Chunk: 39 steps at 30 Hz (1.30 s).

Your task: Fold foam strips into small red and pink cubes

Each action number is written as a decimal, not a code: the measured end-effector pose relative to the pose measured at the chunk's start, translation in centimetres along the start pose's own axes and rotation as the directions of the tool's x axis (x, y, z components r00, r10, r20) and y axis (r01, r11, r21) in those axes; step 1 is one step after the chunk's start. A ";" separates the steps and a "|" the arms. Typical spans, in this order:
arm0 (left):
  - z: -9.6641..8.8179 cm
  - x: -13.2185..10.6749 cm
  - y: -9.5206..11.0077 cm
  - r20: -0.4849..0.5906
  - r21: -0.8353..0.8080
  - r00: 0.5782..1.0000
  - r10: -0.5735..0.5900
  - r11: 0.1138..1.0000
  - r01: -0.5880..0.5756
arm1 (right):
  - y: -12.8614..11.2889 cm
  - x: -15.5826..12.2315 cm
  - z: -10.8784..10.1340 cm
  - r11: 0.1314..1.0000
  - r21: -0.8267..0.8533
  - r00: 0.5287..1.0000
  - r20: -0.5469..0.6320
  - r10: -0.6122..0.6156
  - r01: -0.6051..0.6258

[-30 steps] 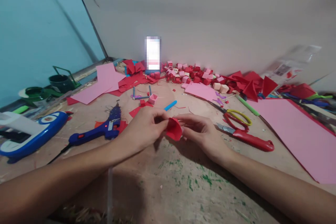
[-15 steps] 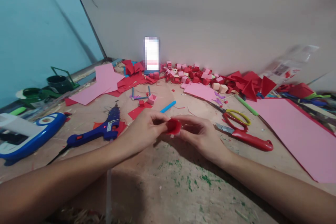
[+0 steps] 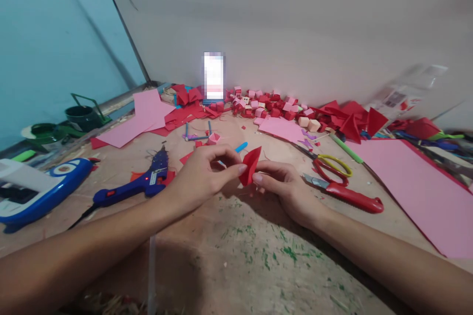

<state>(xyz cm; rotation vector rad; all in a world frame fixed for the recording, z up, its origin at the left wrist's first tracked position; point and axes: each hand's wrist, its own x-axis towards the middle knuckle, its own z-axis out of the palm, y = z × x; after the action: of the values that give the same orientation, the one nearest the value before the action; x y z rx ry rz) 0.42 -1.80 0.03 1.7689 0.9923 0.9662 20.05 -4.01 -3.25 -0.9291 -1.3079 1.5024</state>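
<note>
A small folded piece of red paper (image 3: 252,165) is held up between both hands over the table. My left hand (image 3: 211,171) pinches its left edge between thumb and fingers. From the other side, my right hand (image 3: 284,184) grips its right edge with thumb and forefinger. Just behind the hands lies a blue stick (image 3: 241,147), partly covered by my left hand. A small open pink paper box (image 3: 213,139) stands beyond my left hand. Right of my right hand rests a utility knife with a red handle (image 3: 356,198), and scissors (image 3: 334,165) lie just above it.
A blue glue gun (image 3: 129,188) with a lit red light lies left of my hands, near a blue-and-white tape dispenser (image 3: 55,192). Many red and pink paper cubes (image 3: 268,102) are piled at the wall beside a phone (image 3: 214,76). Pink sheets (image 3: 421,187) lie right.
The red paper has turned from a curled, cup-like shape low between the fingers to a raised, upright, pointed piece. My left hand has shifted slightly up and right.
</note>
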 end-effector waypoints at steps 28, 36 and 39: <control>1.3 -0.9 -0.5 -0.008 0.286 0.983 0.184 0.942 -0.174 | 0.8 -0.1 1.0 0.975 -0.182 0.967 -0.197 -0.164 0.128; 1.2 -0.7 -0.6 -0.036 0.215 0.988 0.152 0.966 -0.141 | 0.0 -0.5 1.2 0.977 -0.181 0.964 -0.216 -0.154 0.116; 1.1 -0.7 -0.6 -0.044 0.161 0.991 0.124 0.980 -0.116 | -0.1 -0.4 1.1 0.975 -0.183 0.960 -0.222 -0.168 0.128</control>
<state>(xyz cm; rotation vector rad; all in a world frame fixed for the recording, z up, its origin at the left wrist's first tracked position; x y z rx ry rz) 0.97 -2.55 -0.99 1.9624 1.0297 1.0394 19.17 -4.76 -3.02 -1.0581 -1.3108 1.1419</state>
